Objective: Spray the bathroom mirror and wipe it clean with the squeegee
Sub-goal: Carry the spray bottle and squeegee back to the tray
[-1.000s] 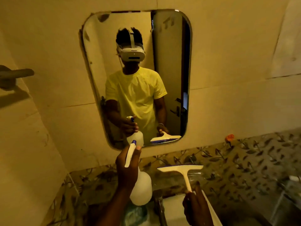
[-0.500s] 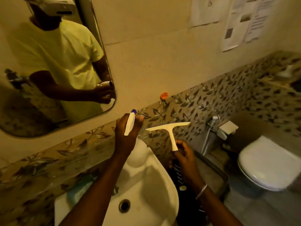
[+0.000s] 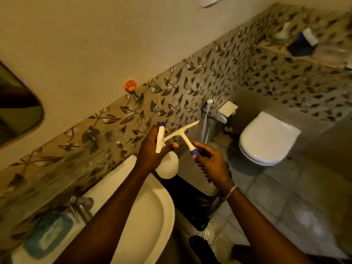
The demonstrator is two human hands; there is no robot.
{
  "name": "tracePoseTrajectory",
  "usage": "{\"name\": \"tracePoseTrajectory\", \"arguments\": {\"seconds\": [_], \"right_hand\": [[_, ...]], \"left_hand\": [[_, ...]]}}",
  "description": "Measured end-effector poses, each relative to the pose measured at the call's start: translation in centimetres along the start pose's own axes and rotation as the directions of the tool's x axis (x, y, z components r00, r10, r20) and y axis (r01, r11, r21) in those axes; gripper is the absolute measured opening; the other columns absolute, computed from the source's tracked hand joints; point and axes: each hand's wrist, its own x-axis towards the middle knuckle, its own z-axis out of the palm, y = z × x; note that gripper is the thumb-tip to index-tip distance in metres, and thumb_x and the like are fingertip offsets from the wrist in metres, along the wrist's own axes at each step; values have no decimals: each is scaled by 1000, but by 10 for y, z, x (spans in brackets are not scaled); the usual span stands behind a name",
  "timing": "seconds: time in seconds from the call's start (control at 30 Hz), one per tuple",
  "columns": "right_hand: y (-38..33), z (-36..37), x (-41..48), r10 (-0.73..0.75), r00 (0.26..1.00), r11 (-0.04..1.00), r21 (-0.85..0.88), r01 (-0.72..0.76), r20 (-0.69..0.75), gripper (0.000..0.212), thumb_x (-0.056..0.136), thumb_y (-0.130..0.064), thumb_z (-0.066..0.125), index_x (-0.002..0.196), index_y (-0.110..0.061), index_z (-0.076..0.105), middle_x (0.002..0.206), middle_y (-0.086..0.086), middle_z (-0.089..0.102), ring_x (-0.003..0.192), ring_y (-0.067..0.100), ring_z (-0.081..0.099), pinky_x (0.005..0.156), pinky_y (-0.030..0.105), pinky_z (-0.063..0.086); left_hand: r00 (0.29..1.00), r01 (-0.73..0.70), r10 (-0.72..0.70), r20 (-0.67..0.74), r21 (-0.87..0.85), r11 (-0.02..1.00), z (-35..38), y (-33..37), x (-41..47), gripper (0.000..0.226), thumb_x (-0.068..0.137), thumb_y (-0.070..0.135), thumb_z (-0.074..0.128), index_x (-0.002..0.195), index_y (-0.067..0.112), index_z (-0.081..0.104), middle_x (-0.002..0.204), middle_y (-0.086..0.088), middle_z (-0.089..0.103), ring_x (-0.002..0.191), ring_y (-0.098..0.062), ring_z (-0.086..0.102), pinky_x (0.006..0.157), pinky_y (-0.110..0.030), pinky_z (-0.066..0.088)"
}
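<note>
Beside a white ceramic sink (image 3: 144,216), left hand (image 3: 152,151) grasps a white plastic spray bottle (image 3: 166,167); right hand (image 3: 211,164) pinches a white, blue-handled squeegee (image 3: 183,137).

A white plastic spray bottle (image 3: 166,166) is gripped by the left hand (image 3: 152,149) above the white ceramic sink (image 3: 152,216). A white T-shaped squeegee with a blue grip (image 3: 183,136) is held loosely at its handle by the right hand (image 3: 210,164). A corner of the rounded wall mirror (image 3: 19,109) is seen at the left edge, and a white toilet (image 3: 266,140) at the right.
</note>
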Motion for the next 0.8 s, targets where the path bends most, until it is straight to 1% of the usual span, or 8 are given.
{"name": "tracePoseTrajectory", "arguments": {"seconds": [0.17, 0.23, 0.33, 0.47, 0.53, 0.6, 0.7, 0.8], "right_hand": [[29, -31, 21, 73, 997, 995, -62, -75, -30, 46, 94, -6, 73, 137, -18, 68, 125, 9, 74, 109, 25, 72, 88, 35, 64], [45, -43, 30, 117, 992, 989, -88, -120, -37, 45, 93, -2, 72, 136, -13, 69, 125, 11, 73, 103, 22, 72, 80, 25, 63], [69, -56, 45, 164, 986, 976, -144, -165, -22, 41, 92, 5, 71, 133, 0, 69, 123, 18, 73, 91, 14, 68, 64, 10, 56], [106, -69, 70, 237, 972, 947, -222, -231, -1, 36, 91, 9, 70, 127, 6, 71, 120, 20, 73, 97, 17, 67, 77, 20, 57], [124, -73, 82, 264, 964, 936, -242, -255, 4, 36, 91, 12, 69, 126, 10, 70, 126, 24, 72, 106, 23, 66, 84, 24, 59], [141, -76, 98, 296, 955, 923, -255, -289, -10, 35, 90, 14, 69, 125, 12, 69, 128, 29, 71, 112, 32, 68, 97, 39, 59], [168, -78, 119, 348, 936, 896, -276, -349, -56, 33, 90, 12, 69, 123, 13, 70, 127, 29, 71, 122, 42, 67, 109, 47, 53], [196, -78, 141, 377, 922, 866, -321, -383, -85, 31, 92, 8, 69, 122, 7, 74, 125, 23, 74, 120, 36, 69, 108, 35, 53]], "left_hand": [[995, 78, -82, 64, 64, 995, 47, -22, 6, 69, 65, 62, 78, 115, 18, 58, 102, 9, 65, 89, -1, 60, 70, -3, 40], [991, 108, -115, 64, 107, 988, 67, -32, 7, 75, 63, 66, 76, 117, 17, 60, 102, 8, 66, 86, 1, 60, 69, -8, 41], [980, 177, -188, 72, 137, 975, 96, -52, 9, 78, 66, 54, 85, 126, 12, 60, 118, -2, 70, 102, -16, 65, 82, -27, 48], [961, 215, -244, 129, 201, 956, 135, -77, 12, 84, 70, 54, 84, 137, 11, 54, 134, -9, 64, 122, -28, 61, 103, -35, 48], [969, 174, -212, 124, 262, 949, 150, -88, 13, 90, 70, 65, 77, 138, 11, 53, 135, -5, 62, 124, -22, 58, 111, -23, 38], [973, 158, -198, 117, 289, 944, 166, -100, 16, 90, 71, 62, 79, 137, 8, 54, 131, 1, 61, 121, -17, 55, 103, -2, 22], [948, 226, -278, 157, 284, 932, 190, -122, 16, 82, 74, 53, 83, 132, 5, 53, 126, -11, 64, 119, -26, 61, 95, -12, 33], [935, 272, -320, 156, 265, 925, 216, -149, 14, 82, 79, 45, 82, 142, 9, 44, 134, -10, 60, 123, -24, 57, 96, -17, 37]]}}
